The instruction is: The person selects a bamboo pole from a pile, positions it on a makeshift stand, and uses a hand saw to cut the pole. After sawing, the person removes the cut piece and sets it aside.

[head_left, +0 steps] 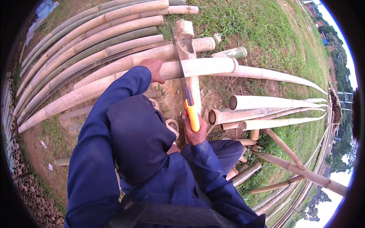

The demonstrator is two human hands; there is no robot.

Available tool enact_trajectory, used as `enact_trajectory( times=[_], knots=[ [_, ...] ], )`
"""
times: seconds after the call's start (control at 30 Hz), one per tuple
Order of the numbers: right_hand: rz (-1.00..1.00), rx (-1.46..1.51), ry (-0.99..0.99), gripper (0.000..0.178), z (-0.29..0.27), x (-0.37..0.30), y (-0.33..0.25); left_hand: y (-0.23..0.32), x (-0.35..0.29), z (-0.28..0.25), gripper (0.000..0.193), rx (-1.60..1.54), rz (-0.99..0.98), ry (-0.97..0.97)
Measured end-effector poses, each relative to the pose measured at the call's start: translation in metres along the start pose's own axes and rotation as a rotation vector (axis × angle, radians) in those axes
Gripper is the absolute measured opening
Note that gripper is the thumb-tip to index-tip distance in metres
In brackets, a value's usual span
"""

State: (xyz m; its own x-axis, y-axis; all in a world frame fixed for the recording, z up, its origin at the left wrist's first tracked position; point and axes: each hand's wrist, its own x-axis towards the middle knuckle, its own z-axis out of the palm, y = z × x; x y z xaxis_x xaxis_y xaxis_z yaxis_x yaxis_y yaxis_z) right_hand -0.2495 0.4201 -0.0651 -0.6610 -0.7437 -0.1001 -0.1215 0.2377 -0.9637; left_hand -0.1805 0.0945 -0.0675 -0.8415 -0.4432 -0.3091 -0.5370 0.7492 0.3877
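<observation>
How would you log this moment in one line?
left grip: on pale bamboo pole | right grip: closed on orange-handled saw | blade: crossing over pole | upper left: more poles

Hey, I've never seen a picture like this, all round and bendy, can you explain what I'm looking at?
There's no machine here: it's a person's two bare hands, seen from a wide fisheye camera worn on the head, looking down. That lens bends straight edges. The left hand holds a pale bamboo pole. The right hand grips a saw with an orange handle, its blade crossing that pole. More bamboo poles lie at upper left, over grassy ground.
</observation>
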Motion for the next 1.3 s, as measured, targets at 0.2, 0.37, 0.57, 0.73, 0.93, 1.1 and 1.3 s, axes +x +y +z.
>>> enact_trajectory(
  times=[0.2, 0.37, 0.57, 0.73, 0.93, 1.1, 1.3],
  knots=[
    [-0.012, -0.009, -0.017, 0.024, -0.001, 0.001, -0.002, -0.001, -0.002, -0.001, 0.084, -0.025, 0.006, -0.006],
    [-0.034, -0.028, 0.000, 0.020, 0.000, -0.002, -0.012, -0.001, -0.004, 0.003, 0.085, -0.022, 0.019, 0.020],
    [-0.072, -0.068, -0.001, 0.021, -0.001, -0.001, -0.006, 0.004, -0.005, -0.004, 0.086, -0.010, 0.001, -0.012],
    [-0.080, -0.052, 0.012, 0.020, 0.002, -0.002, 0.002, 0.003, -0.005, -0.001, 0.086, -0.004, 0.017, 0.026],
    [-0.096, -0.058, 0.015, 0.021, 0.003, -0.003, -0.002, 0.000, -0.003, 0.003, 0.088, -0.006, 0.017, 0.010],
    [-0.096, -0.058, 0.025, 0.022, 0.002, -0.003, -0.002, 0.003, -0.002, 0.000, 0.090, 0.003, 0.013, -0.015],
    [-0.089, -0.061, 0.022, 0.022, 0.002, -0.003, -0.003, 0.002, -0.003, 0.000, 0.088, 0.009, 0.010, -0.012]
  ],
)
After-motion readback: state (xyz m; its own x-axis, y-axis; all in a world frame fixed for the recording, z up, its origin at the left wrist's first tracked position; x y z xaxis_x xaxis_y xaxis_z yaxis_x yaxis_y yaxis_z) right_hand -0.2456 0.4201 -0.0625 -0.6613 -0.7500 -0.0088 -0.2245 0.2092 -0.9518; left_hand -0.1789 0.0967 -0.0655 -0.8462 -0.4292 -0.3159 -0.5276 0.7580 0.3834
